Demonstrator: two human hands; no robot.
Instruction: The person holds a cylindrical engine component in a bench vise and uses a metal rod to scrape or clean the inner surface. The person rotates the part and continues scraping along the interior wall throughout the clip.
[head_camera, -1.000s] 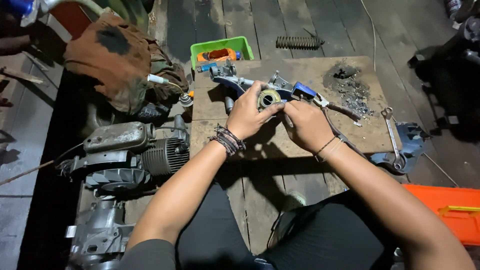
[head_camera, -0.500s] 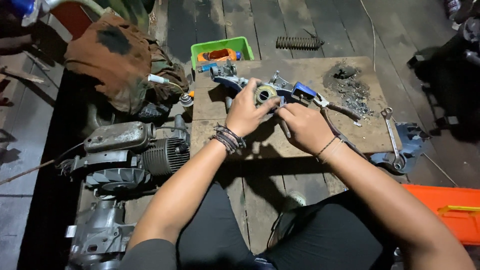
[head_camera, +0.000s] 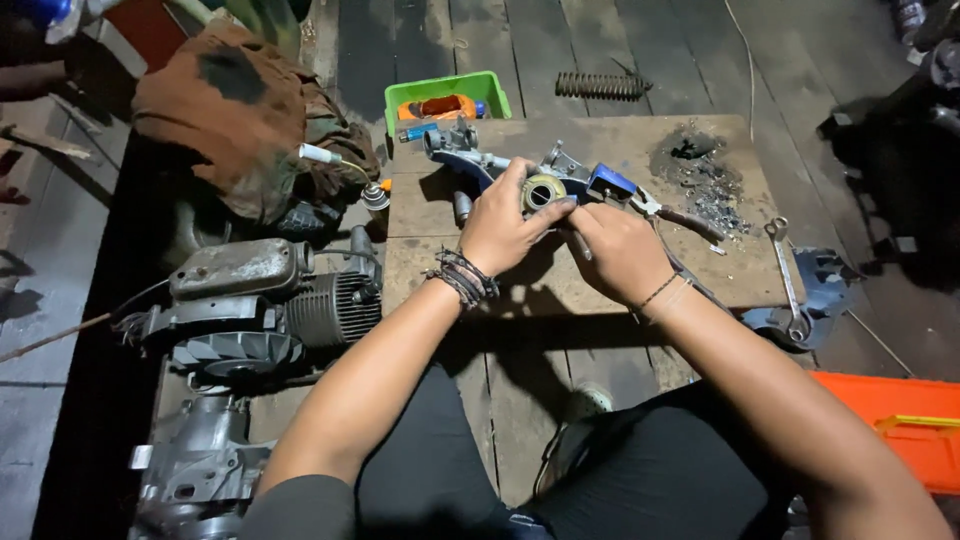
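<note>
head view, looking down. left hand w/ fingers curled round a small round metal part, thumb and fingertips clamped on its rim; open bore of the part faces up toward the camera. part sits above the wooden board, just in front of a blue-and-metal assembly lying on the board. right hand closed round a thin tool, fingers together, tip pointing toward the part from the right; whether tip touches the part: cannot tell. dark bead bands on left wrist, thin bracelet on right. pliers lie on the board just right of the hands, near a burnt patch w/ debris. wrench at board's right edge. green tray behind the board, coil spring on the floor beyond. engine block w/ cooling fins to the left of the board; brown cloth behind it. orange box at lower right.
</note>
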